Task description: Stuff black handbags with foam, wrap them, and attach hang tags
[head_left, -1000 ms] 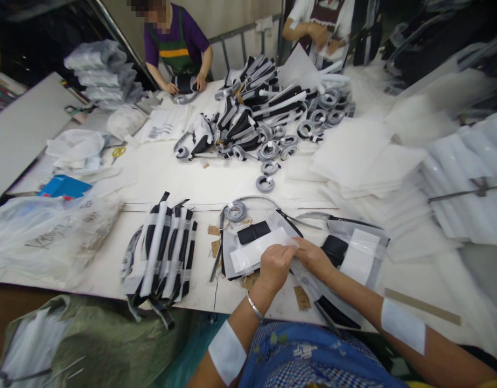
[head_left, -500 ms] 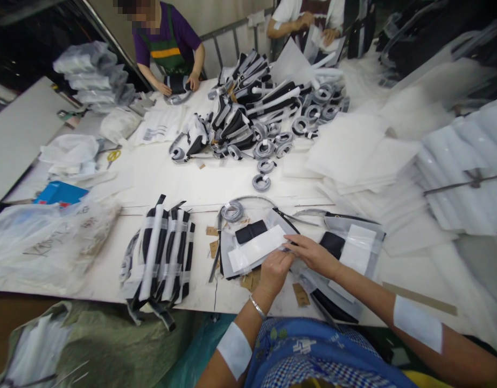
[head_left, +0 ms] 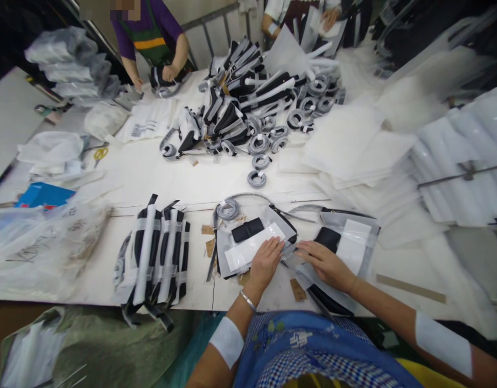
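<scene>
My left hand (head_left: 267, 260) lies flat on the right end of a white rectangular piece (head_left: 244, 252), fingers stretched out and side by side. That piece rests on a black bag part (head_left: 287, 230) covered with pale translucent sheeting, beside a small black folded piece (head_left: 247, 230). Just right of it, my right hand (head_left: 324, 263) is closed, thumb and fingertips together near the sheeting's edge; what they pinch is too small to make out. Under and behind my right forearm lies a second covered bag part (head_left: 347, 214) with its own white piece (head_left: 354, 245).
Left of my hands sits a stack of black-and-white wrapped bundles (head_left: 157, 253). Coiled grey straps (head_left: 257, 178) and a heap of wrapped parts (head_left: 232, 108) fill the far middle. White sheets (head_left: 345, 140) lie at right. Two co-workers (head_left: 157, 40) work across the table.
My left hand has flattened onto the white piece, where both hands' fingertips met before. My right hand has drawn away to the right. The view has shifted slightly.
</scene>
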Tool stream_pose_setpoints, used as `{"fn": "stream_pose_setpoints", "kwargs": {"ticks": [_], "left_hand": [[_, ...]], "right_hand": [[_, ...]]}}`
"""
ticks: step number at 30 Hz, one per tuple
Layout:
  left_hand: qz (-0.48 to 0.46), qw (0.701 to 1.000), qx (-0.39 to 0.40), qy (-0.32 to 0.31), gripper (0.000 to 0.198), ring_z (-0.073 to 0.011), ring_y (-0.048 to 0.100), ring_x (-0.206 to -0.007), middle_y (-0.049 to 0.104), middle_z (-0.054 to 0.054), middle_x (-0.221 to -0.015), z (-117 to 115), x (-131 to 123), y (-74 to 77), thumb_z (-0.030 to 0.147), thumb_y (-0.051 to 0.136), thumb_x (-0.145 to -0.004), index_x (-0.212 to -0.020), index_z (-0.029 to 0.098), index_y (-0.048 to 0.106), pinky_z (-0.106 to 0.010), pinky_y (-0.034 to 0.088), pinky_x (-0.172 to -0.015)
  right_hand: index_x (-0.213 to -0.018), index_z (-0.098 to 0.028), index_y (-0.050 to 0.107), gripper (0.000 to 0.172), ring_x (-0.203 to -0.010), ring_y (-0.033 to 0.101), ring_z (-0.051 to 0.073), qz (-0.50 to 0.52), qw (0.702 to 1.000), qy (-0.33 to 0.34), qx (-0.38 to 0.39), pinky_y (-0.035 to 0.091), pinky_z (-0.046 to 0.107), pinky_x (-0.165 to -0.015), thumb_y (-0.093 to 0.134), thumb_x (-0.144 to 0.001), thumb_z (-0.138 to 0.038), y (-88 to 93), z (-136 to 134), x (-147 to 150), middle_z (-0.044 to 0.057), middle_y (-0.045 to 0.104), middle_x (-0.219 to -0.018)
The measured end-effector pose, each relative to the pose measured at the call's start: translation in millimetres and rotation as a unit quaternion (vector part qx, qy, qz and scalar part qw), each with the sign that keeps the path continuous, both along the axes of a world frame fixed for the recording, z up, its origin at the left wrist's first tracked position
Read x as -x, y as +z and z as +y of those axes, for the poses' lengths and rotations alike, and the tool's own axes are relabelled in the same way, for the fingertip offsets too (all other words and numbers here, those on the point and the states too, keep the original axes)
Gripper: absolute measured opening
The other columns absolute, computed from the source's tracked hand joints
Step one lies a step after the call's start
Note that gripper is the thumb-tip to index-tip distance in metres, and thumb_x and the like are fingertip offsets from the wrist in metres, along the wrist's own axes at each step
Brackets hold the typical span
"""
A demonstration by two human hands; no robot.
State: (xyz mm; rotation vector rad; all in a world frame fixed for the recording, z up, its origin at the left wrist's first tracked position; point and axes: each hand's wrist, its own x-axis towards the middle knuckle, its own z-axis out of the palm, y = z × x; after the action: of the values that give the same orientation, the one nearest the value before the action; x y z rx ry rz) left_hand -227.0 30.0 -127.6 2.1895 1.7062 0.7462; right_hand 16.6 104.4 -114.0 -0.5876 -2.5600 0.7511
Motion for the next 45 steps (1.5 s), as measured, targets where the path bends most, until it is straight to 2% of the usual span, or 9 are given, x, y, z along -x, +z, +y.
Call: {"fn": "stream_pose_setpoints", "kwargs": {"ticks": [4, 7, 11, 16, 19, 29, 34, 40, 45], "left_hand": [[0.005, 1.0, 0.001, -0.009, 0.044, -0.0203, 0.045, -0.139, 0.053, -0.009, -0.147, -2, 1, -1.9, 0.022, 0.049, -0.1, -0.144, 0.021, 0.046, -0.045, 0.044, -0.115], [0.013, 1.0, 0.002, -0.014, 0.043, -0.0203, 0.044, -0.14, 0.051, -0.008, -0.148, -2, 3, -1.4, 0.022, 0.05, -0.1, -0.142, 0.021, 0.047, -0.045, 0.043, -0.115], [0.024, 1.0, -0.004, -0.01, 0.041, -0.0207, 0.044, -0.14, 0.052, -0.009, -0.148, -2, 3, -3.9, 0.021, 0.05, -0.1, -0.141, 0.021, 0.049, -0.044, 0.043, -0.115], [0.041, 0.999, -0.018, -0.014, 0.04, -0.0218, 0.04, -0.143, 0.051, -0.009, -0.149, -2, 3, -6.0, 0.019, 0.048, -0.1, -0.14, 0.019, 0.049, -0.045, 0.043, -0.115], [0.056, 0.998, -0.021, -0.02, 0.041, -0.0209, 0.039, -0.144, 0.051, -0.008, -0.149, -1, 3, -6.1, 0.017, 0.047, -0.1, -0.141, 0.018, 0.048, -0.044, 0.043, -0.115], [0.074, 0.997, -0.025, 0.001, 0.049, -0.0199, 0.041, -0.142, 0.051, -0.006, -0.149, -2, 2, -15.3, 0.01, 0.043, -0.099, -0.147, 0.022, 0.043, -0.042, 0.043, -0.115], [0.069, 0.997, -0.027, -0.003, 0.05, -0.0195, 0.039, -0.143, 0.051, -0.005, -0.149, -3, 1, -21.7, 0.009, 0.043, -0.099, -0.147, 0.023, 0.044, -0.042, 0.041, -0.116], [0.064, 0.998, -0.022, -0.006, 0.049, -0.0196, 0.04, -0.143, 0.051, -0.004, -0.149, -5, -3, -26.0, 0.009, 0.044, -0.099, -0.145, 0.025, 0.046, -0.043, 0.042, -0.115], [0.047, 0.999, -0.019, -0.004, 0.047, -0.019, 0.038, -0.144, 0.049, -0.004, -0.151, -7, -5, -23.2, 0.014, 0.047, -0.099, -0.145, 0.024, 0.045, -0.042, 0.042, -0.116]], "right_hand": [[-0.148, -0.019, 0.044, 0.076, -0.145, 0.035, 0.025, -0.098, 0.992, 0.07, 0.026, 0.031, 0.056, -0.117, 0.045, -0.075, 0.001, -2.1, -22, -16, 0.012, 0.046, -0.152], [-0.148, -0.018, 0.044, 0.08, -0.145, 0.034, 0.025, -0.111, 0.989, 0.081, 0.056, 0.028, 0.055, -0.118, 0.047, -0.07, -0.002, -5.6, -21, -13, 0.012, 0.044, -0.153], [-0.146, -0.018, 0.047, 0.074, -0.143, 0.038, 0.027, -0.088, 0.987, 0.112, 0.074, 0.032, 0.054, -0.117, 0.053, -0.073, -0.009, -15.7, -11, -6, 0.013, 0.045, -0.152], [-0.133, -0.018, 0.061, 0.05, -0.127, 0.057, 0.022, 0.015, 0.994, 0.103, 0.043, 0.045, 0.045, -0.109, 0.043, -0.088, -0.004, -42.2, -9, 4, 0.012, 0.067, -0.129], [-0.129, -0.018, 0.063, 0.045, -0.124, 0.06, 0.019, 0.032, 0.994, 0.093, 0.041, 0.047, 0.042, -0.108, 0.04, -0.093, -0.005, -48.5, -11, 8, 0.01, 0.07, -0.123], [-0.124, -0.02, 0.067, 0.037, -0.114, 0.067, 0.018, 0.036, 0.997, 0.063, 0.04, 0.054, 0.036, -0.102, 0.041, -0.099, -0.013, -15.6, -34, -8, 0.009, 0.073, -0.117], [-0.12, -0.018, 0.068, 0.037, -0.111, 0.068, 0.017, 0.03, 0.998, 0.062, 0.011, 0.056, 0.034, -0.099, 0.04, -0.097, -0.01, 2.9, -37, -5, 0.01, 0.074, -0.115], [-0.119, -0.017, 0.068, 0.038, -0.105, 0.07, 0.017, 0.017, 0.995, 0.101, -0.019, 0.058, 0.033, -0.095, 0.039, -0.096, -0.009, 27.4, -20, 9, 0.009, 0.075, -0.111], [-0.118, -0.024, 0.071, 0.038, -0.098, 0.071, 0.02, -0.041, 0.994, 0.096, 0.026, 0.058, 0.036, -0.091, 0.044, -0.095, -0.013, 37.8, 16, 35, 0.007, 0.076, -0.107]]}}
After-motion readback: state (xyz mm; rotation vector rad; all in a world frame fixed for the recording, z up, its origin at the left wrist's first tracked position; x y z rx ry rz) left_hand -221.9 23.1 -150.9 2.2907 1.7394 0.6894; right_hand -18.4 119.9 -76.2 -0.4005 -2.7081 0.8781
